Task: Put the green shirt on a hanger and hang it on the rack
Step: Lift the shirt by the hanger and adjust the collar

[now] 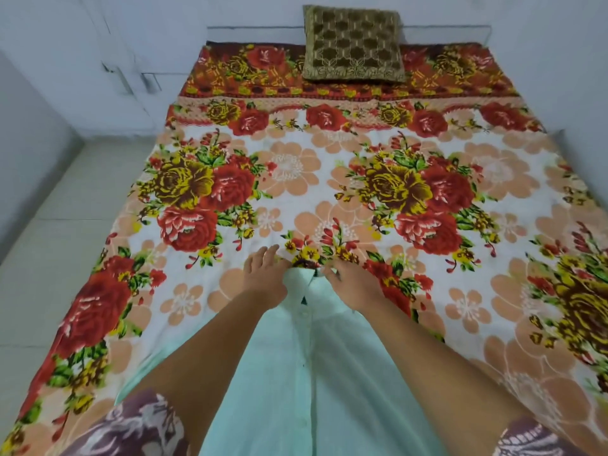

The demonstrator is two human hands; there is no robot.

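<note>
A pale mint-green button-front shirt (296, 373) lies face up on a bed spread with a red, yellow and peach floral sheet (329, 179). It fills the lower centre of the frame, collar pointing toward mid-frame. The person's left hand (263, 274) rests at the collar's left side, fingers straight and held together, flat against the fabric. The right hand (355, 284) meets the collar's right edge with fingers bent, pinching the cloth there. Maroon patterned sleeves (138, 426) show at the bottom corners. An olive-gold square patterned cushion (353, 44) sits at top centre against a white wall (98, 44); pale floor tiles (49, 241) run down the left.
</note>
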